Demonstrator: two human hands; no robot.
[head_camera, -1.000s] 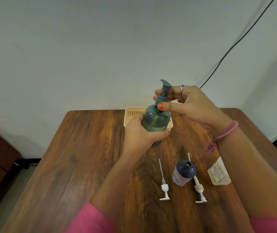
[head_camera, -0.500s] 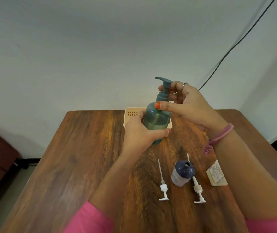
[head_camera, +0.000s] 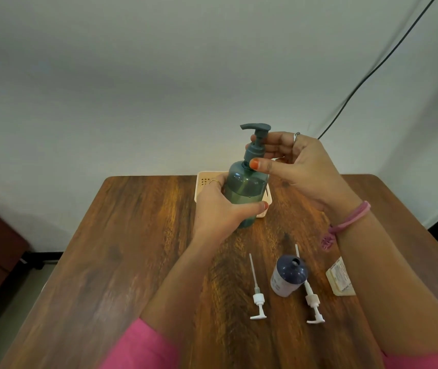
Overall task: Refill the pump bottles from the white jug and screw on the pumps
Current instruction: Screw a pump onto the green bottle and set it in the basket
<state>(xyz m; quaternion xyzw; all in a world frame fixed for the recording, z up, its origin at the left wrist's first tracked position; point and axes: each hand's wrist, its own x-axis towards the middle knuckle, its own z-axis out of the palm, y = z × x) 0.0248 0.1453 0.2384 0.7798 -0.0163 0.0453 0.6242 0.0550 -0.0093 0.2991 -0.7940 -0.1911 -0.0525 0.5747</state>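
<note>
A teal pump bottle [head_camera: 244, 189] is held upright above the wooden table [head_camera: 132, 249]. My left hand [head_camera: 220, 209] grips its body from the left. My right hand [head_camera: 300, 166] pinches the collar of its teal pump [head_camera: 255, 141] between thumb and fingers; the nozzle points left. Nearer me stands a small dark-blue bottle [head_camera: 288, 275] with an open neck. Two white pumps lie flat: one [head_camera: 257, 294] left of it, the other [head_camera: 309, 294] to its right, partly behind it. No white jug is in view.
A cream plastic basket [head_camera: 203, 182] stands at the table's far edge, behind the teal bottle. A small cream packet with a label [head_camera: 341, 280] lies at the right under my right forearm. A black cable [head_camera: 372, 75] runs down the wall.
The teal pump has turned: its nozzle pointed towards the camera, then swung to point left. My right hand's fingers have shifted round the collar. The bottle has risen slightly.
</note>
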